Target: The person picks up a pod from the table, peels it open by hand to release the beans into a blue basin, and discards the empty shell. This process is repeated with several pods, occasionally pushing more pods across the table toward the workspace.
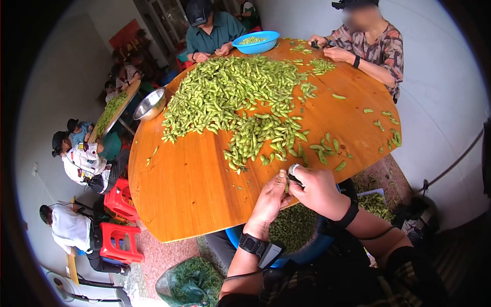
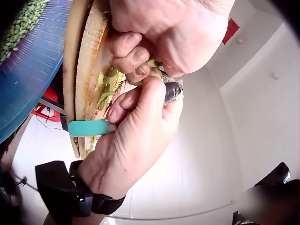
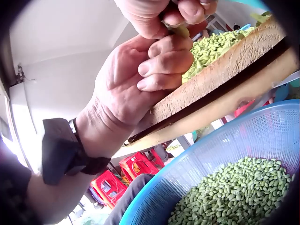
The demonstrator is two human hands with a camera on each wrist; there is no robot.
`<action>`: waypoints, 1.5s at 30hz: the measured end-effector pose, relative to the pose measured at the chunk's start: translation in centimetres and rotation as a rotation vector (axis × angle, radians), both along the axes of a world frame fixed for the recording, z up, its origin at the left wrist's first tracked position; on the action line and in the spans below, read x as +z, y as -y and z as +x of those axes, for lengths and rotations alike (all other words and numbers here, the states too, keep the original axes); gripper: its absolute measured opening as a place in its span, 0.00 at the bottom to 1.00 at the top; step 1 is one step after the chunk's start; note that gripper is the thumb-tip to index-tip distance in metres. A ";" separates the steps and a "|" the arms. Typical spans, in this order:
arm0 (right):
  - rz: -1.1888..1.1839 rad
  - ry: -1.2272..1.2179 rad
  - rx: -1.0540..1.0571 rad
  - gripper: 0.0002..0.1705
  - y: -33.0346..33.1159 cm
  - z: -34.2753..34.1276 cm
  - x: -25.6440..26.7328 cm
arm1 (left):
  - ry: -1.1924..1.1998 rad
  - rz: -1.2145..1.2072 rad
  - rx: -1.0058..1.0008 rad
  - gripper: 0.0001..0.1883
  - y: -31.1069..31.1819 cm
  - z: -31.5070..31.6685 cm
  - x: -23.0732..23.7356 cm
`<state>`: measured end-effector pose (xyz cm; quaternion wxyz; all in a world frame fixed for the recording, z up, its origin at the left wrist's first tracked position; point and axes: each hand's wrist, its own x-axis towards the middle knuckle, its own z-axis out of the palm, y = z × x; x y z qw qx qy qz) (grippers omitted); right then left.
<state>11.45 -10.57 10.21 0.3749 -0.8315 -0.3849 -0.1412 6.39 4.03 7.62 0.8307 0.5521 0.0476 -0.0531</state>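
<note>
Close together at the table's near edge, both hands work over a green pod (image 1: pixel 287 188) (image 3: pixel 181 31). My left hand (image 1: pixel 270 200) (image 2: pixel 171 30) (image 3: pixel 133 79) pinches the pod, its other fingers curled. Curled round a small tool with a teal handle (image 2: pixel 89 127), my right hand (image 1: pixel 319 192) (image 2: pixel 136 129) (image 3: pixel 152 14) meets the left fingertips at the pod. A dark wrap (image 2: pixel 173 92) shows at a right finger in the left wrist view. The tool's working end is hidden by the fingers. Ahead lies a big heap of pods (image 1: pixel 220 92).
Below the table edge (image 3: pixel 201 101) stands a blue basket (image 1: pixel 232 235) (image 3: pixel 154 192) of shelled beans (image 3: pixel 234 192). A steel bowl (image 1: pixel 150 105) and a blue basin (image 1: pixel 258 46) sit at the table's far side, where two people work. Red stools (image 1: pixel 120 243) and a green net bag (image 1: pixel 189 281) are left.
</note>
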 end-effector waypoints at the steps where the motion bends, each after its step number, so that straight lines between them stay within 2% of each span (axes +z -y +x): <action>1: -0.018 0.007 -0.030 0.09 -0.2 0.0 0.0 | -0.005 -0.005 0.023 0.18 0.2 0.0 0.3; 4: 0.034 -0.038 -0.098 0.09 -0.6 0.1 0.1 | 0.020 -0.105 0.011 0.15 -0.3 0.4 -0.5; 5: 0.033 -0.035 -0.097 0.09 -0.7 0.3 -0.2 | 0.022 -0.106 0.012 0.15 -0.2 0.3 -0.5; 7: 0.147 -0.248 -0.093 0.09 -0.6 1.1 -0.7 | 0.063 0.012 0.082 0.15 0.2 0.3 0.2; 10: 0.159 -0.283 -0.080 0.09 -0.3 1.1 -0.7 | 0.052 0.036 0.084 0.17 -0.3 0.6 -0.5; 13: 0.240 -0.368 -0.067 0.08 -0.1 1.4 -0.7 | 0.107 -0.044 0.059 0.16 -0.5 0.7 -0.8; 16: 0.230 -0.338 -0.077 0.08 0.1 1.6 -0.9 | 0.105 -0.149 0.013 0.17 -0.8 0.7 -0.4; 20: 0.221 -0.239 -0.163 0.09 1.1 2.2 0.6 | 0.113 -0.163 0.039 0.18 -0.4 -0.1 0.1; 22: 0.153 -0.236 -0.248 0.10 3.0 3.8 0.9 | 0.128 0.424 0.037 0.19 0.2 -2.4 0.8; 25: -0.084 -0.065 -0.282 0.10 6.8 5.8 0.3 | 0.222 0.719 -0.163 0.17 0.6 -6.4 0.6; 26: -0.159 0.030 -0.280 0.09 7.7 6.2 0.0 | 0.299 0.780 -0.164 0.15 0.7 -7.4 -0.4; 28: -0.192 0.039 -0.259 0.10 7.7 4.7 0.6 | 0.451 1.107 -0.081 0.12 0.9 -8.4 -0.4; 30: -0.204 0.030 -0.158 0.15 6.9 2.6 1.1 | 0.372 1.167 -0.040 0.10 1.1 -8.3 0.0; 32: -0.221 0.046 0.018 0.12 5.3 1.2 0.6 | 0.287 1.230 0.004 0.08 1.5 -7.8 0.8; 34: -0.367 0.053 0.096 0.09 4.5 1.0 -0.2 | 0.227 1.094 0.203 0.05 1.9 -5.7 2.6; 35: -0.334 0.042 0.078 0.08 4.5 1.3 -0.4 | 0.309 1.121 0.283 0.06 1.7 -4.1 2.6; 37: -0.304 0.048 0.010 0.08 5.6 2.7 -1.0 | 0.287 1.274 0.357 0.08 1.2 -0.8 3.3; 38: -0.279 0.050 -0.056 0.09 6.4 3.5 -1.1 | 0.288 1.278 0.356 0.08 0.8 0.8 2.8; 40: -0.305 0.028 -0.141 0.11 8.1 4.7 -0.3 | 0.393 1.561 0.515 0.08 0.1 3.8 1.5; 45: -0.257 -0.035 -0.244 0.12 10.2 6.1 -0.4 | 0.344 1.532 0.442 0.10 0.9 5.9 1.5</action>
